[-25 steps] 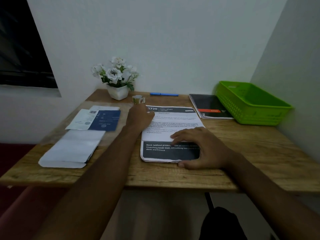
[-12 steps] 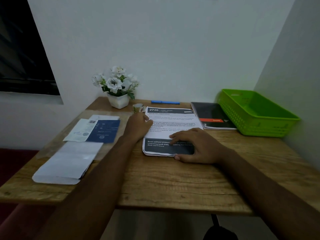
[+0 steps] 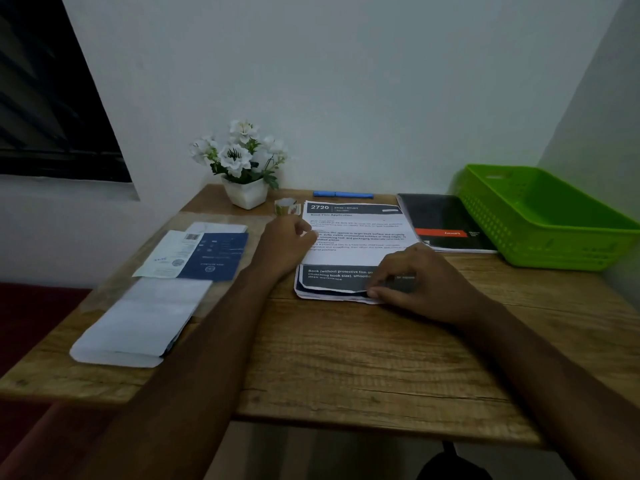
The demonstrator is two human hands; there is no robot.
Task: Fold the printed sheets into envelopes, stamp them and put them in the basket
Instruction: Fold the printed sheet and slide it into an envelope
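right hand (image 3: 420,282) lifting printed sheets (image 3: 356,237) (near edge), left hand (image 3: 287,245) pressing

Dim, even indoor lighting with a cool grey cast; no glare and only faint, soft shadows. The window (image 3: 52,98) at upper left is black. Wide-angle distortion bends the walls and counter (image 3: 363,358) edges outward. The folded white paper (image 3: 138,323) at left and both forearms appear soft and blurred.
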